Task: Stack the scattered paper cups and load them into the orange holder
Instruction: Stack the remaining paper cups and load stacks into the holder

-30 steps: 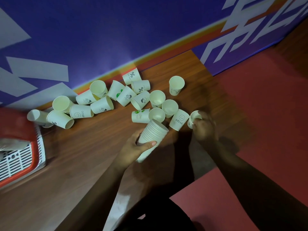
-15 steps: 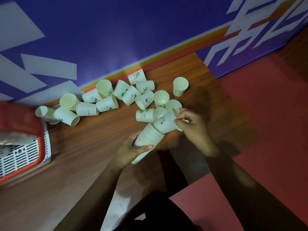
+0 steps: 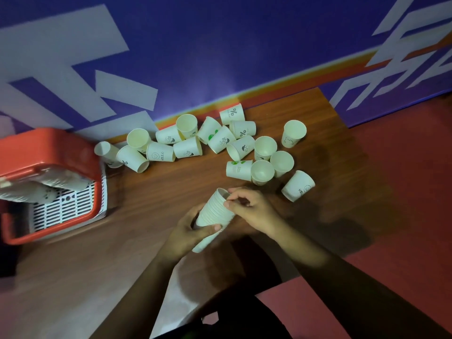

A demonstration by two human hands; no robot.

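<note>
Partly done. A stack [image 3: 215, 214] of nested paper cups is gripped low down by the left hand [image 3: 190, 233], fingers and thumb curled round it, and is held tilted just above the bench [image 3: 159, 216]. The top rim of the stack is pinched by the curled fingers of the right hand [image 3: 256, 211]. Many loose cups [image 3: 241, 148] are left scattered across the far side of the bench, some upright and some on their sides, from beside the orange holder [image 3: 49, 148] to the HELLO cup [image 3: 298, 185] just right of the hands. The holder is set at the left bench edge, well apart from the stack. Something pale is seen lying in it, possibly cups loaded already, but it is too blurred to tell. Left to do, as judged: most of the collecting and the loading of this stack. Against the frame half a second back, the single cup then held over the stack by the right hand is now seated in it. The HELLO cup has been uncovered.
</note>
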